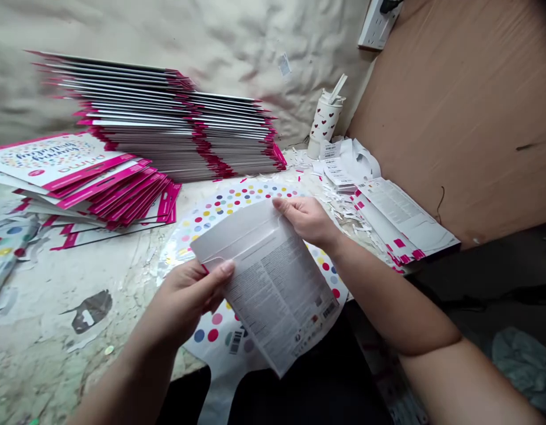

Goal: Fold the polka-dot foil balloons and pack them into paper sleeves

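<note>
My left hand and right hand, at seven and one o'clock, clamp a printed card sleeve evenly by its edges.

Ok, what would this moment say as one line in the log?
left hand: holds white printed card sleeve | right hand: holds its upper edge | under: polka-dot sheet | behind: pink-edged card stack

Left hand and right hand apart above the worktop
Left sits lower, thumb on top; right higher, fingers curled inward, wrist bent.
</note>
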Demonstrator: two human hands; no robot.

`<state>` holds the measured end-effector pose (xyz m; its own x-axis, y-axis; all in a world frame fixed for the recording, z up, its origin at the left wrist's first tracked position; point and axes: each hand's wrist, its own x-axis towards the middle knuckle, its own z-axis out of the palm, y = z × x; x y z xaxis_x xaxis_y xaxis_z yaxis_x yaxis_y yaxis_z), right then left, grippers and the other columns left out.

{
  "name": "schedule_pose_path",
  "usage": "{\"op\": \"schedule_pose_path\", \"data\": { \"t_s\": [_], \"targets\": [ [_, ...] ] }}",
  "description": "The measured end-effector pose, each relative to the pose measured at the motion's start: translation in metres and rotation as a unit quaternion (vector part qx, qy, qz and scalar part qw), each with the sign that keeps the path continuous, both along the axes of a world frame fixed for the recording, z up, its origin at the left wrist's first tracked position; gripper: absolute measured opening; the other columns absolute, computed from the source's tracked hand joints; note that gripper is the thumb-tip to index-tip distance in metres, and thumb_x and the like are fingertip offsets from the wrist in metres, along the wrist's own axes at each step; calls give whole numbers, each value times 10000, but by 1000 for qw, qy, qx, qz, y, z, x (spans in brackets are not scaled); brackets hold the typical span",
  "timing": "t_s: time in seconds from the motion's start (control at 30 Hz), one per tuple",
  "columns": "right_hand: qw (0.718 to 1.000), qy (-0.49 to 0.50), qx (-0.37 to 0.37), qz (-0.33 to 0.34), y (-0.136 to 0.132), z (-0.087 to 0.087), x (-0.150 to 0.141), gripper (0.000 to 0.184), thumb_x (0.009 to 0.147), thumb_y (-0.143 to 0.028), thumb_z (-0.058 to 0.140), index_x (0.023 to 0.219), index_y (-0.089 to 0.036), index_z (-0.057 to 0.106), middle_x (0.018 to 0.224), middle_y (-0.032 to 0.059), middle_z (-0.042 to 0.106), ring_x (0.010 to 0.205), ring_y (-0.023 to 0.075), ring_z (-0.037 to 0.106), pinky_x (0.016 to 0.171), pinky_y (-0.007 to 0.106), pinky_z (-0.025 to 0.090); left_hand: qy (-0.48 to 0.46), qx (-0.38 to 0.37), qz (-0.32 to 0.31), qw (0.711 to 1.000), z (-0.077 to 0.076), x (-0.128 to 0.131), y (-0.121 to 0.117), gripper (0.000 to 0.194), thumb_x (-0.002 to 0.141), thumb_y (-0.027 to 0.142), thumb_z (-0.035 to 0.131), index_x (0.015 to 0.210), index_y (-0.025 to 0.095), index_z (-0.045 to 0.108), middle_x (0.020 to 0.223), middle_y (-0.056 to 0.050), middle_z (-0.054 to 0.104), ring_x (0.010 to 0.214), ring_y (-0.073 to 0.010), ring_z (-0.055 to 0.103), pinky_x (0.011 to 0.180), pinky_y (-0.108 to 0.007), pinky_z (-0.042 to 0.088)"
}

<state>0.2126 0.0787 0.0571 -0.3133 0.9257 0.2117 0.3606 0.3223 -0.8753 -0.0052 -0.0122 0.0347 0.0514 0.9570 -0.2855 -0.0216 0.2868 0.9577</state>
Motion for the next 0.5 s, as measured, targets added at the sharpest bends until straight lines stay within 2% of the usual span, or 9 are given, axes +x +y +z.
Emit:
{"op": "schedule_pose_path", "data": {
  "t_s": [0.07, 0.1, 0.17, 0.23, 0.33, 0.43, 0.5],
  "targets": [
    [987, -87, 125, -44, -3, -12, -5, 266, 891, -346, 470, 762, -151, 596, 694, 25, 574, 655, 133, 520, 650, 271, 419, -36, -64, -8, 997, -14, 5, 1, 279, 698, 378, 666, 564, 157, 559, 378, 32, 488, 333, -69, 399, 337, -176, 289],
    [976, -123, 180, -23, -9, -18, -9, 182, 882, -273, 487, 820, -152, 607, 763, 39, 599, 719, 144, 534, 698, 278, 419, -43, -84, -11, 995, -19, 9, 0, 271, 704, 367, 655, 566, 153, 563, 389, 17, 514, 341, -70, 412, 349, -175, 300],
    [950, -179, 245, 72, -26, -29, -16, 149, 871, -171, 473, 871, -153, 621, 848, 61, 622, 804, 160, 542, 746, 284, 416, -44, -96, -9, 994, -26, 17, -4, 272, 711, 351, 639, 553, 139, 575, 398, -8, 543, 354, -69, 428, 373, -173, 316],
    [932, -217, 260, 132, -41, -37, -22, 183, 876, -157, 455, 837, -154, 634, 834, 66, 624, 798, 164, 539, 735, 283, 417, -48, -93, -14, 994, -31, 24, -9, 313, 724, 364, 620, 520, 132, 570, 392, -18, 542, 358, -67, 426, 386, -174, 315],
    [925, -245, 254, 138, -52, -43, -29, 213, 891, -202, 452, 795, -155, 637, 780, 59, 612, 749, 160, 528, 711, 283, 418, -53, -80, -17, 995, -37, 28, -15, 344, 738, 386, 614, 511, 132, 569, 401, -13, 539, 377, -73, 432, 405, -183, 317],
    [923, -265, 244, 134, -49, -45, -28, 212, 884, -178, 447, 781, -142, 628, 773, 70, 608, 748, 170, 530, 703, 293, 424, -47, -72, -25, 996, -41, 29, -19, 380, 749, 403, 615, 488, 132, 557, 398, -6, 521, 387, -74, 427, 418, -192, 307],
    [933, -252, 224, 125, -46, -44, -25, 187, 868, -147, 458, 785, -131, 625, 783, 81, 621, 759, 176, 547, 708, 297, 436, -40, -71, -36, 996, -43, 28, -21, 401, 760, 412, 609, 478, 132, 555, 392, -3, 510, 384, -75, 422, 418, -197, 299]
  ]
}}
